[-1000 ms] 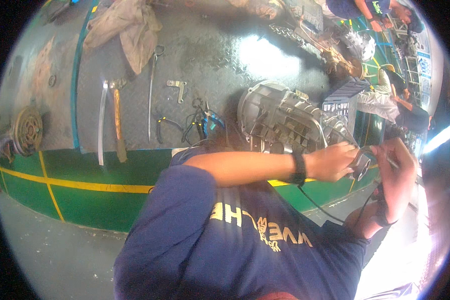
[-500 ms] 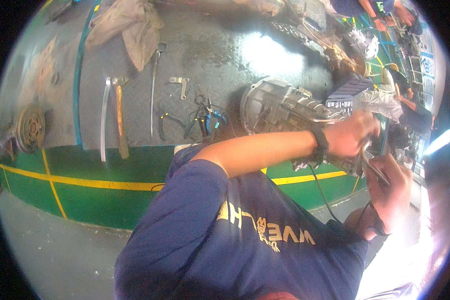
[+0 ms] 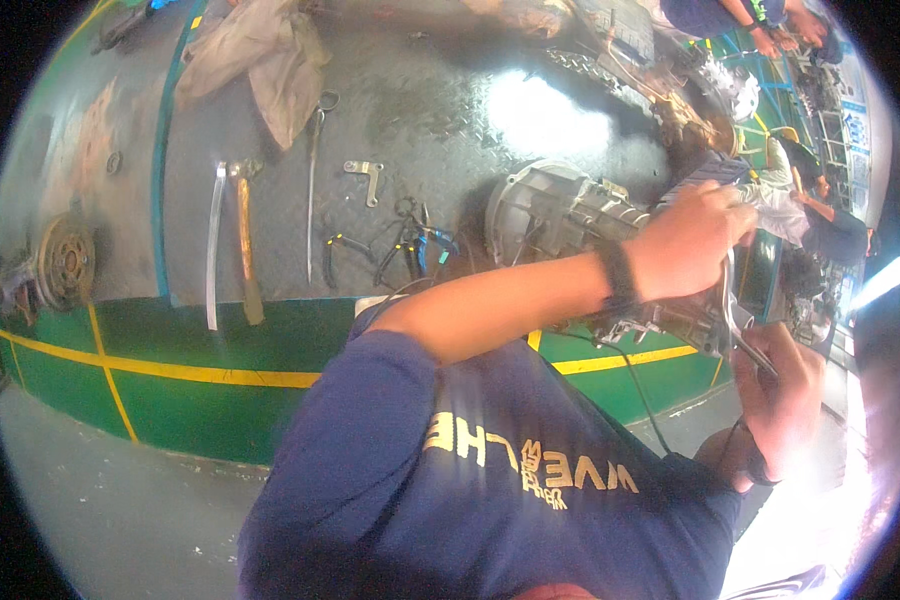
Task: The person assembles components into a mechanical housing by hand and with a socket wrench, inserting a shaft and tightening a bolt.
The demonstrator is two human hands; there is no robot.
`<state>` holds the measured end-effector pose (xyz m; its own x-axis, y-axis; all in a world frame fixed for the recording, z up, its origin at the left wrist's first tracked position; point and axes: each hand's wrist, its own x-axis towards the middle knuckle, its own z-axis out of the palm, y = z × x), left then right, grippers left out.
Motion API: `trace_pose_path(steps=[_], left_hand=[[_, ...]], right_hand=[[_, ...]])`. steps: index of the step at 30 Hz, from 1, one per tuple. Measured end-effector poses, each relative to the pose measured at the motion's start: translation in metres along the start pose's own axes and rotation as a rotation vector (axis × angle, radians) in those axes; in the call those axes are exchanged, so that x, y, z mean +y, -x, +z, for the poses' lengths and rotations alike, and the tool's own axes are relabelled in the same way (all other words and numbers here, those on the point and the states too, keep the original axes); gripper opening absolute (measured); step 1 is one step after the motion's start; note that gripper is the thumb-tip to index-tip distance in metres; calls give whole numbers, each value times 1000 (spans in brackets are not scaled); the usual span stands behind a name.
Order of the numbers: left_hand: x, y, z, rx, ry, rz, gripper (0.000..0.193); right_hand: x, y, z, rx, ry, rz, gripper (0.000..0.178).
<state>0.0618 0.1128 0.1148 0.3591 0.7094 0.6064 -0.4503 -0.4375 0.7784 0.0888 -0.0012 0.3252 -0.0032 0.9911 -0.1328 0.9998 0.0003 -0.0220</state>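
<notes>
A grey metal gearbox [image 3: 540, 212] lies on the tread-plate work surface, its wide bell end to the left. My left arm reaches across in front of it and hides part of its middle. At the gearbox's right end, my left hand [image 3: 692, 240] is closed on the upper end of a shiny bent metal bar [image 3: 728, 300]. Lower and to the right, my right hand [image 3: 785, 375] is wrapped round the bar's lower part. Whether this is one bent bar or two tools touching, I cannot tell.
Pliers [image 3: 348, 250], a bracket [image 3: 366, 180], a long rod [image 3: 312, 195], a hammer [image 3: 246, 245] and a flat metal strip [image 3: 215, 245] lie leftward. Cloth [image 3: 255, 70] is at the back; a round disc part [image 3: 65, 250] stands far left. Other people [image 3: 830, 235] work at the right.
My left hand has moved up and slightly left, and more of the bar shows between my hands. The right hand remains closed in nearly the same place.
</notes>
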Motion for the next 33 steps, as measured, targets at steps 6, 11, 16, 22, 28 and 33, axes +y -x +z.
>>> trace_pose_path(steps=[6,11,16,22,28,33], left_hand=[[4,47,67,-111,226,-48,18],[48,60,4,-460,270,-387,16],[27,27,-24,-232,73,-257,9],[-4,17,67,106,92,-222,11],[29,70,55,-9,179,-293,20],[44,77,8,-162,216,-363,20]], right_hand=[[3,-30,-5,35,-11,103,17],[29,-33,-5,123,24,309,22],[24,-5,-3,24,87,317,23],[-10,-18,2,61,80,-11,19],[7,-39,-1,199,61,90,13],[33,-32,3,201,147,221,12]])
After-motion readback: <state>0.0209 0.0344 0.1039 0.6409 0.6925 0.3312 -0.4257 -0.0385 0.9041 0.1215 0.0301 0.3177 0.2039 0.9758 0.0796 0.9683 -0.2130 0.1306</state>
